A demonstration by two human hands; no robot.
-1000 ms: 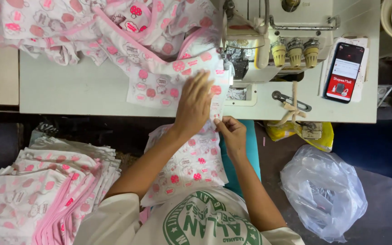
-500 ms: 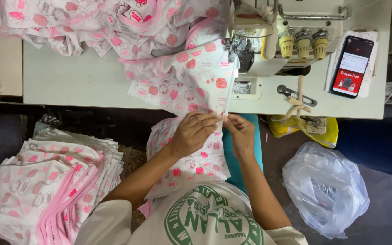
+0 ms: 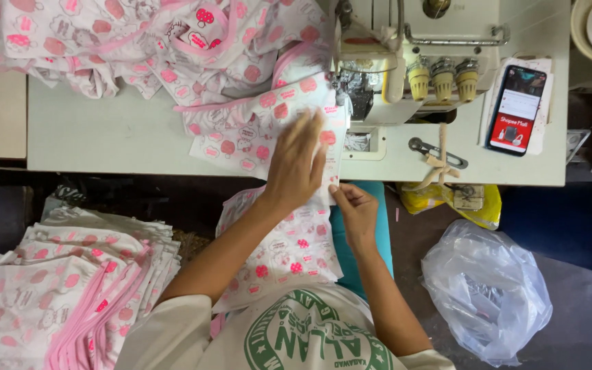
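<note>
With the left hand (image 3: 297,161) spread open and flat on the printed fabric piece (image 3: 268,123) at the surface's near edge and the right hand (image 3: 355,209) pinching its hem, the fingers sat close enough to the sewing machine (image 3: 405,62) that a slip risked a skewed seam.

White sewing machine (image 3: 405,62) at bench (image 3: 104,137) rear; black smartphone (image 3: 517,109) right of it; pink-printed fabric heap (image 3: 159,48) left; clear plastic bag (image 3: 488,294) on floor below.

table: pale worktop (image 3: 104,137)
on it: sewing machine (image 3: 412,62), heaped pink-print fabric (image 3: 138,41), phone (image 3: 517,109), scissors (image 3: 440,154)
floor: stacked fabric (image 3: 56,288), plastic bag (image 3: 488,294)
</note>
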